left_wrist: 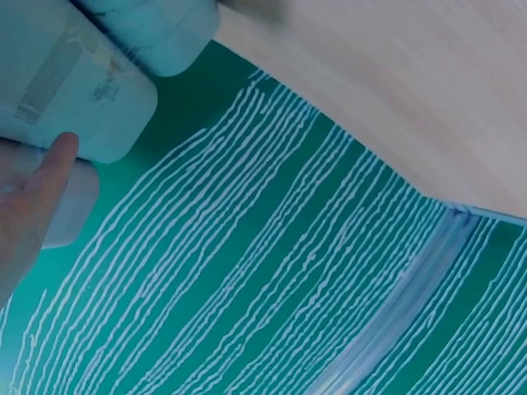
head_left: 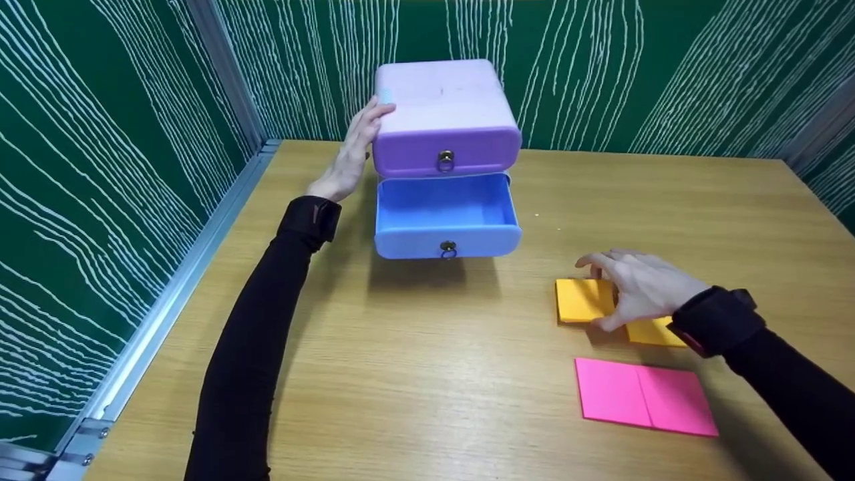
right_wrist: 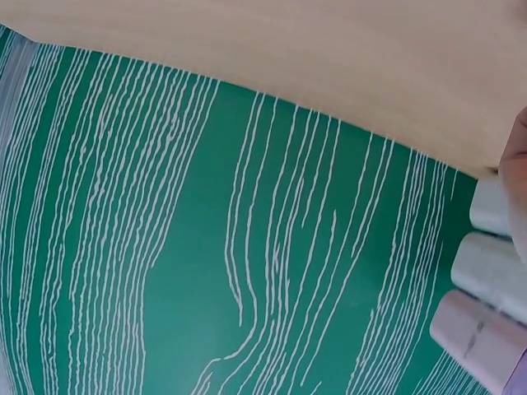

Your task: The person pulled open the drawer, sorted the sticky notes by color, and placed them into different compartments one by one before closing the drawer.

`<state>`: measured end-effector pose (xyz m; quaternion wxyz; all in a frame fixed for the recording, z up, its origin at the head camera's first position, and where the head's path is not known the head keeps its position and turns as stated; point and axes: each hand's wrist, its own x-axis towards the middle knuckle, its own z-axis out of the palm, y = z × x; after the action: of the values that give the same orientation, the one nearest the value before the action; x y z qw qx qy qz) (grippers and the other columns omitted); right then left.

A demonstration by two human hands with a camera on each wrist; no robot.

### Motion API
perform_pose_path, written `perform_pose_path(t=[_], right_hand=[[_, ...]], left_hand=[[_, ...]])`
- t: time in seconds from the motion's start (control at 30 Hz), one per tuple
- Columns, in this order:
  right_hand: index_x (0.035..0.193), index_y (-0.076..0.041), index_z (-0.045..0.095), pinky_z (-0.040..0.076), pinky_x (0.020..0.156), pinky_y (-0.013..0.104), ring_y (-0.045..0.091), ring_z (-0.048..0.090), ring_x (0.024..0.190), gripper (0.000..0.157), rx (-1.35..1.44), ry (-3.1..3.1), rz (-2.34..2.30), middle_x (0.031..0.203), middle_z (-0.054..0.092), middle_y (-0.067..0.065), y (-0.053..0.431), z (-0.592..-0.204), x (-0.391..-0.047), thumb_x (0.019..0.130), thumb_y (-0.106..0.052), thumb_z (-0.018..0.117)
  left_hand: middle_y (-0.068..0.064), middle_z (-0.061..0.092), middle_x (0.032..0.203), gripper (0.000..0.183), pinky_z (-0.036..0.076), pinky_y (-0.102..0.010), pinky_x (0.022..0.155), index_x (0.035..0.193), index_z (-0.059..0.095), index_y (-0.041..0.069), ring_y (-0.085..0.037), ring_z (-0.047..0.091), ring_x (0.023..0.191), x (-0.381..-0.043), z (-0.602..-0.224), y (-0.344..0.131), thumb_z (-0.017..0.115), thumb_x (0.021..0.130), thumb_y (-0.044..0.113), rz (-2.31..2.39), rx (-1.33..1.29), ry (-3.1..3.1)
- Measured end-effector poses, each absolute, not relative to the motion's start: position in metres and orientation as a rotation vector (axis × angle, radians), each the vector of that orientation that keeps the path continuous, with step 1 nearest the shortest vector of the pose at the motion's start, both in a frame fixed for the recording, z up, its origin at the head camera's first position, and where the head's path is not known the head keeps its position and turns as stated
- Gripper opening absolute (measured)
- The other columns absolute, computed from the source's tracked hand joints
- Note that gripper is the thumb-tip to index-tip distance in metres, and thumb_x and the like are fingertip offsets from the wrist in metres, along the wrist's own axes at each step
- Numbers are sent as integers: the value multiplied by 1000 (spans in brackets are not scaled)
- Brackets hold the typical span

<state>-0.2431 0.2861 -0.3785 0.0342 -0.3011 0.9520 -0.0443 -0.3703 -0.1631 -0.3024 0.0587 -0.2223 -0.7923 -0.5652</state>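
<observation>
A small drawer unit (head_left: 437, 100) with a lilac top stands at the back of the table. Its purple top drawer (head_left: 407, 157) is closed, while the blue drawer (head_left: 407, 244) below is pulled out. My left hand (head_left: 347, 157) rests against the unit's upper left side, fingers extended; in the left wrist view a finger (left_wrist: 59, 164) touches its wall. Over two orange sticky note pads, my right hand (head_left: 651, 284) is spread with bent fingers. The left orange pad (head_left: 581, 300) lies between thumb and fingers; the right orange pad (head_left: 654, 332) is partly hidden under the hand.
Two pink sticky note pads (head_left: 611, 391) lie side by side on the wooden table (head_left: 401, 374), nearer than the orange ones. Green panels (head_left: 588, 73) with white wavy lines enclose the back and sides. A metal frame rail (head_left: 194, 247) runs along the left edge.
</observation>
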Motion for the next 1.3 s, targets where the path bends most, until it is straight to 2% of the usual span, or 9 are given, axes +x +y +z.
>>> perform_pose_path(t=[0.1, 0.2, 0.4, 0.57, 0.83, 1.1, 1.3], right_hand=[[131, -10, 53, 42, 64, 25, 14, 49, 77, 83, -867, 2922, -154, 105, 64, 5, 283, -370, -245, 63, -43, 88], [131, -10, 53, 45, 66, 28, 15, 52, 77, 81, -850, 2922, -184, 109, 64, 8, 281, -360, -248, 65, -38, 89], [132, -11, 52, 50, 73, 37, 21, 58, 87, 83, -839, 2983, -315, 112, 64, 8, 274, -331, -259, 63, -33, 92], [130, -11, 54, 48, 74, 36, 21, 55, 89, 81, -855, 3041, -377, 110, 64, 5, 264, -304, -270, 62, -34, 93], [127, -9, 55, 45, 78, 37, 24, 53, 94, 74, -841, 3029, -429, 113, 64, 8, 240, -274, -284, 68, -38, 90], [115, -8, 51, 42, 74, 34, 25, 51, 91, 67, -860, 2987, -524, 99, 59, 12, 203, -263, -296, 70, -39, 89], [117, -7, 48, 43, 77, 35, 25, 52, 92, 68, -959, 2960, -504, 104, 61, 10, 169, -261, -307, 71, -37, 88]], left_hand=[[-4, 0, 171, 52, 14, -53, 126, 155, 34, 18, -25, 2, 158, -370, -304, -163, 26, 105, 31, -1695, -675, -2402], [-3, 1, 171, 51, 15, -52, 126, 154, 36, 20, -24, 3, 158, -369, -304, -164, 26, 105, 33, -1677, -681, -2402], [-4, 1, 170, 52, 14, -51, 126, 154, 36, 20, -22, 2, 158, -368, -304, -165, 26, 105, 35, -1689, -689, -2393], [-3, 0, 170, 52, 14, -49, 127, 154, 35, 21, -22, 2, 157, -370, -305, -165, 26, 105, 35, -1687, -692, -2399], [-1, -1, 171, 52, 14, -51, 127, 155, 35, 21, -22, 1, 158, -371, -304, -164, 26, 105, 32, -1696, -683, -2400], [0, -1, 171, 52, 14, -49, 127, 155, 34, 24, -19, 1, 157, -371, -307, -165, 26, 105, 35, -1668, -700, -2410], [-2, 0, 170, 52, 12, -48, 127, 154, 35, 23, -19, 2, 157, -372, -308, -167, 27, 104, 36, -1661, -709, -2392]])
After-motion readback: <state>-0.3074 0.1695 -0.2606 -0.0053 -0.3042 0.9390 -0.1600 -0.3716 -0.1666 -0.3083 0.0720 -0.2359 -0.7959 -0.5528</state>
